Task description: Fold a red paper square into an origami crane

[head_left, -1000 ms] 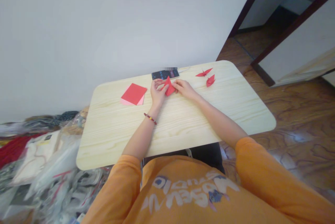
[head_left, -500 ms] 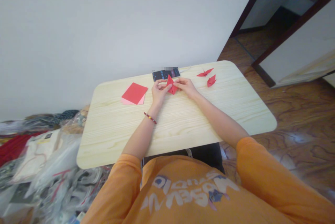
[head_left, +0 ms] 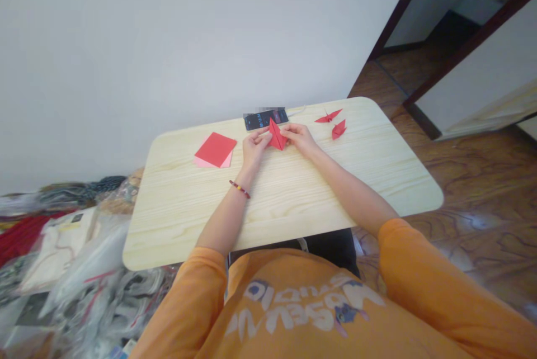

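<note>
Red folded-paper origami piece [head_left: 276,136]: narrow kite shape, creased layered flaps, sharp point upward; held upright, not lying flat, at upper centre of frame.

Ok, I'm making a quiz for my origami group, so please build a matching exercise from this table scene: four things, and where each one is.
Things: 1 phone; 2 red paper sheet; 3 beaded bracelet; 4 paper crane.
Places: A on the left wrist; B right of the folded red paper, near the far edge; C on pink paper; D behind the folded red paper, at the far edge.
Pairs: 1-D, 2-C, 3-A, 4-B.
</note>
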Available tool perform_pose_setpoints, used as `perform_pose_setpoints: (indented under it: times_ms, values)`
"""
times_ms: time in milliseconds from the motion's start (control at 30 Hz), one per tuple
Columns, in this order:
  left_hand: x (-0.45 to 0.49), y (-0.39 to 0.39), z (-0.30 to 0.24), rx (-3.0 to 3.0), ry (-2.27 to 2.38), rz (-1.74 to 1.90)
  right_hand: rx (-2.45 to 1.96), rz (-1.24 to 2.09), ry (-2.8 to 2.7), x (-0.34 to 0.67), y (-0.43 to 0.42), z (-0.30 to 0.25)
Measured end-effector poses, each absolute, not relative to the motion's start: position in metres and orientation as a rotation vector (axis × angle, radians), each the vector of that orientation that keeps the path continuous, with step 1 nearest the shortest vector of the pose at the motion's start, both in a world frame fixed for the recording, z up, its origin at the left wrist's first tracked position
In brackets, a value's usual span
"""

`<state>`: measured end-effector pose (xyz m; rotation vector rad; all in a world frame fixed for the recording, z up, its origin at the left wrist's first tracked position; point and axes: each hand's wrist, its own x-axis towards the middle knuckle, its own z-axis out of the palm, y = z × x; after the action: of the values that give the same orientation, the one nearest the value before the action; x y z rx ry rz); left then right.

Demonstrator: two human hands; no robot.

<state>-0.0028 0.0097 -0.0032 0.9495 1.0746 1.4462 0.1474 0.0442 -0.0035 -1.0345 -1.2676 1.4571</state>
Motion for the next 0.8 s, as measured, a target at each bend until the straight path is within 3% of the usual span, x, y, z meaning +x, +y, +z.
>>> perform_pose_setpoints:
  times_ms: [800]
  values:
    - [-0.008, 0.019, -0.01, 0.8, 1.117, 1.616, -1.051, 1.572, -1.525, 0.146, 0.035, 0.008]
